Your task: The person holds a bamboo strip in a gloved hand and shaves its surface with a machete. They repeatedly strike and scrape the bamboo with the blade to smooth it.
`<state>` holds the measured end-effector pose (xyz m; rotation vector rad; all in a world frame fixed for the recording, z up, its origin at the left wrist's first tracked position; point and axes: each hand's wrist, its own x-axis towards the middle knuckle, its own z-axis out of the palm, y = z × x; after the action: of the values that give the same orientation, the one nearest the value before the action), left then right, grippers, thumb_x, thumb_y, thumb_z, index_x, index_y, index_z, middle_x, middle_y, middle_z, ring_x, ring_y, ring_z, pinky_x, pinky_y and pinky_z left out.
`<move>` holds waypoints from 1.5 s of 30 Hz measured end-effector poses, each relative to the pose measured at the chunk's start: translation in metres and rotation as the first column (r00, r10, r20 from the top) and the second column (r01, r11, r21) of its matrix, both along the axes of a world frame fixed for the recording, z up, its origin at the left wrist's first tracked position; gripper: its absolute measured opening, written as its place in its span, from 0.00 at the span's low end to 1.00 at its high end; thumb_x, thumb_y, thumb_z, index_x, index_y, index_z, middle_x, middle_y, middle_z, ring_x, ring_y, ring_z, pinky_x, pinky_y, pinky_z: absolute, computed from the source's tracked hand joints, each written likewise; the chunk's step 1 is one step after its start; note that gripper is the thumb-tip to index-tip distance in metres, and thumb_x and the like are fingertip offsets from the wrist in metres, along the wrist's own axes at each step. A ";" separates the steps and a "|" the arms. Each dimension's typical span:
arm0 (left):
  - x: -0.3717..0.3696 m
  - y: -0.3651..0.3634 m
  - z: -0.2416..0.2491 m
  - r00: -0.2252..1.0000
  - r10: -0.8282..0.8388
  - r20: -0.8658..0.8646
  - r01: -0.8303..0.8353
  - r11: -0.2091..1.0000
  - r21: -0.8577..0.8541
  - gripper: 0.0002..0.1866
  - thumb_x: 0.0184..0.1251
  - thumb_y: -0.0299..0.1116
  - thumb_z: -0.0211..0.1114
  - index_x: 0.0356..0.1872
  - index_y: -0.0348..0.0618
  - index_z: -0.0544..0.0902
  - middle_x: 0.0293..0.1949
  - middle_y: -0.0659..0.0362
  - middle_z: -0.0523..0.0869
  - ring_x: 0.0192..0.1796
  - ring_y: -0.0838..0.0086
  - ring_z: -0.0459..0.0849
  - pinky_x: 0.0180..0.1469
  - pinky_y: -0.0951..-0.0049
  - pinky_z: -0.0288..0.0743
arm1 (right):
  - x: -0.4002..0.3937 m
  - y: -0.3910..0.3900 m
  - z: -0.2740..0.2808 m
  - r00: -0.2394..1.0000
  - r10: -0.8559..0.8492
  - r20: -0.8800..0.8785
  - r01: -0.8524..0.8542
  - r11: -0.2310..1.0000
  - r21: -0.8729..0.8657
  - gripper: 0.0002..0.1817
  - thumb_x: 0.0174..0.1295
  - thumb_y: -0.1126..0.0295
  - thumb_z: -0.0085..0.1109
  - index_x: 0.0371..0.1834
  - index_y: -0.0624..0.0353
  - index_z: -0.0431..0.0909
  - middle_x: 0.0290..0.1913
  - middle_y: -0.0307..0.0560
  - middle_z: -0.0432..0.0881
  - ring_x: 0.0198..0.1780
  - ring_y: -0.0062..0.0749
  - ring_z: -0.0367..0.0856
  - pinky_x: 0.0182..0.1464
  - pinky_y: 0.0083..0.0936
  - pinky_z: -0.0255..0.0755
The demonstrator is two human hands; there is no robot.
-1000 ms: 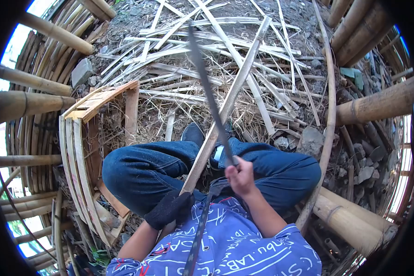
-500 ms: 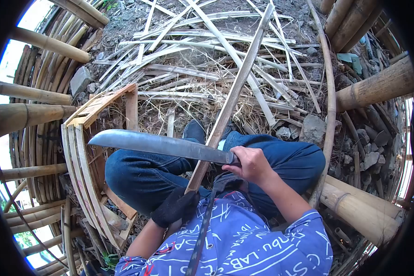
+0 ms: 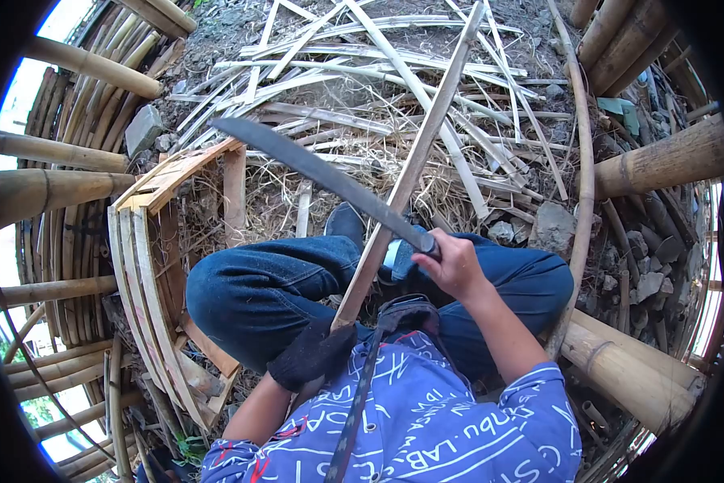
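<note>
Right fingers (image 3: 452, 251) clamped around machete (image 3: 318, 173), handle mostly hidden; blade extends forward-left of them, across wood strip (image 3: 421, 149). Left gloved fingers (image 3: 322, 348) clamped on the strip's near end, covering it; slatted frame (image 3: 147, 249) farther left, interior unclear.

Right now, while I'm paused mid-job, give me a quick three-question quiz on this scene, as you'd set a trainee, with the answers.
1. Multiple choice: what does the right hand hold?
a) a hammer
b) a long knife
c) a coil of rope

2. True or false: both hands wear gloves.

3. Fill in: the left hand holds the near end of a long ____.

Key:
1. b
2. False; only the left hand wears one, a black glove.
3. wooden strip
</note>
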<state>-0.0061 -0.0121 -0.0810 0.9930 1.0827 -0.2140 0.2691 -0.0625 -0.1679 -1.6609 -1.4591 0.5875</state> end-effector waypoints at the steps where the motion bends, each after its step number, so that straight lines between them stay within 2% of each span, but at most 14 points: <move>1: -0.004 -0.001 -0.003 0.999 0.027 0.024 -0.026 0.999 -0.039 0.18 0.73 0.46 0.53 0.37 0.40 0.78 0.24 0.66 0.77 0.26 0.84 0.73 0.29 0.79 0.68 | -0.004 -0.002 0.002 1.000 -0.006 0.029 0.006 1.000 -0.011 0.23 0.55 0.51 0.67 0.34 0.62 0.74 0.22 0.52 0.78 0.24 0.49 0.80 0.25 0.34 0.73; 7: -0.007 0.002 -0.005 0.998 0.017 0.068 -0.011 0.997 -0.081 0.19 0.72 0.47 0.55 0.35 0.39 0.78 0.23 0.66 0.76 0.25 0.84 0.73 0.28 0.78 0.68 | 0.001 0.000 0.012 0.987 0.033 0.157 -0.046 0.995 0.083 0.23 0.53 0.51 0.68 0.35 0.61 0.76 0.24 0.51 0.79 0.26 0.48 0.81 0.27 0.34 0.74; 12: 0.001 0.007 -0.003 0.998 -0.056 -0.003 0.056 0.998 0.010 0.18 0.71 0.46 0.56 0.35 0.39 0.78 0.23 0.66 0.76 0.25 0.84 0.73 0.28 0.77 0.68 | -0.007 -0.002 0.001 0.998 -0.011 0.068 0.011 1.000 -0.009 0.21 0.55 0.53 0.68 0.34 0.61 0.75 0.23 0.52 0.78 0.26 0.48 0.81 0.26 0.36 0.74; 14: -0.006 -0.001 -0.004 0.992 0.068 0.105 -0.060 0.995 -0.077 0.19 0.68 0.49 0.58 0.34 0.42 0.74 0.19 0.66 0.71 0.19 0.81 0.71 0.21 0.78 0.65 | -0.009 -0.007 0.007 0.999 0.024 0.046 -0.026 0.998 0.051 0.21 0.54 0.54 0.68 0.34 0.62 0.75 0.22 0.53 0.78 0.26 0.49 0.81 0.26 0.36 0.73; 17: -0.005 0.003 -0.001 0.999 -0.033 0.039 0.033 0.999 -0.016 0.17 0.70 0.45 0.57 0.35 0.39 0.78 0.24 0.66 0.76 0.26 0.83 0.73 0.29 0.76 0.68 | 0.012 0.005 0.006 0.996 0.016 0.089 -0.020 0.999 0.044 0.22 0.54 0.54 0.69 0.35 0.63 0.75 0.22 0.54 0.78 0.26 0.51 0.81 0.26 0.36 0.73; 21: -0.004 0.006 -0.005 0.999 0.025 0.046 -0.024 0.999 -0.028 0.17 0.70 0.45 0.57 0.35 0.39 0.78 0.24 0.66 0.76 0.25 0.83 0.73 0.27 0.76 0.67 | -0.012 -0.003 0.009 1.000 -0.014 0.009 0.014 1.000 -0.016 0.21 0.53 0.53 0.68 0.31 0.61 0.75 0.23 0.52 0.79 0.26 0.48 0.81 0.26 0.34 0.73; 25: -0.004 0.006 -0.001 0.996 0.054 0.067 -0.046 0.992 -0.114 0.17 0.70 0.45 0.57 0.36 0.39 0.78 0.23 0.66 0.76 0.23 0.83 0.73 0.26 0.77 0.67 | 0.010 0.005 0.013 0.987 0.002 0.162 0.001 1.000 -0.022 0.19 0.55 0.56 0.68 0.34 0.61 0.75 0.22 0.54 0.78 0.25 0.50 0.81 0.28 0.34 0.74; 29: -0.005 0.003 -0.003 0.992 0.089 0.090 -0.083 0.995 -0.062 0.16 0.70 0.45 0.57 0.36 0.40 0.78 0.22 0.67 0.76 0.23 0.84 0.73 0.26 0.79 0.67 | -0.014 0.000 0.005 0.999 -0.036 0.000 0.036 0.999 -0.018 0.21 0.53 0.52 0.68 0.31 0.59 0.74 0.22 0.52 0.78 0.25 0.49 0.81 0.25 0.35 0.73; 30: -0.009 0.005 -0.002 0.986 0.114 0.126 -0.088 0.978 -0.191 0.16 0.71 0.45 0.56 0.35 0.41 0.78 0.22 0.67 0.75 0.22 0.84 0.73 0.25 0.79 0.67 | -0.015 -0.003 0.006 0.997 0.011 0.077 -0.015 0.999 0.047 0.20 0.53 0.54 0.69 0.31 0.60 0.74 0.22 0.52 0.78 0.25 0.49 0.80 0.25 0.35 0.73; 33: -0.008 0.003 0.004 0.991 0.046 0.124 -0.036 0.996 -0.081 0.16 0.71 0.45 0.55 0.32 0.42 0.77 0.21 0.66 0.75 0.21 0.83 0.73 0.24 0.78 0.66 | 0.007 0.007 0.010 0.990 -0.034 0.134 0.023 0.996 0.084 0.20 0.54 0.55 0.68 0.32 0.60 0.74 0.20 0.54 0.77 0.24 0.50 0.80 0.25 0.37 0.72; 39: -0.006 0.004 0.005 0.989 0.124 0.079 -0.104 0.972 -0.212 0.18 0.71 0.47 0.55 0.28 0.42 0.75 0.19 0.65 0.74 0.21 0.81 0.73 0.23 0.77 0.66 | -0.011 -0.002 0.012 0.998 0.015 -0.066 -0.018 0.999 -0.037 0.19 0.54 0.55 0.69 0.32 0.60 0.74 0.21 0.51 0.78 0.25 0.49 0.80 0.25 0.35 0.73; 41: -0.001 0.009 0.005 0.993 0.098 0.066 -0.084 0.980 -0.182 0.18 0.71 0.47 0.55 0.28 0.42 0.75 0.19 0.65 0.73 0.20 0.81 0.73 0.23 0.77 0.67 | 0.006 0.005 0.010 0.996 0.071 0.056 -0.075 0.995 0.063 0.20 0.55 0.55 0.68 0.34 0.60 0.74 0.20 0.53 0.77 0.25 0.50 0.81 0.26 0.37 0.73; 43: -0.003 0.004 0.004 0.994 0.085 0.070 -0.074 0.987 -0.142 0.18 0.71 0.47 0.55 0.28 0.42 0.75 0.18 0.65 0.73 0.19 0.81 0.73 0.23 0.77 0.67 | 0.007 0.006 -0.003 0.998 0.011 0.057 -0.005 0.995 -0.102 0.18 0.54 0.59 0.70 0.36 0.61 0.75 0.21 0.53 0.76 0.24 0.49 0.80 0.26 0.32 0.71; 45: -0.007 0.005 0.000 0.996 0.070 0.049 -0.060 0.982 -0.178 0.18 0.71 0.47 0.55 0.28 0.42 0.74 0.18 0.65 0.73 0.19 0.81 0.72 0.22 0.77 0.67 | -0.009 -0.003 0.003 0.996 0.004 -0.091 -0.007 0.999 -0.035 0.19 0.54 0.55 0.68 0.33 0.59 0.75 0.21 0.51 0.78 0.26 0.47 0.81 0.25 0.35 0.72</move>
<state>-0.0131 -0.0067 -0.0812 0.7997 1.0255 -0.2238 0.2601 -0.0653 -0.1653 -1.6363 -1.3958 0.6870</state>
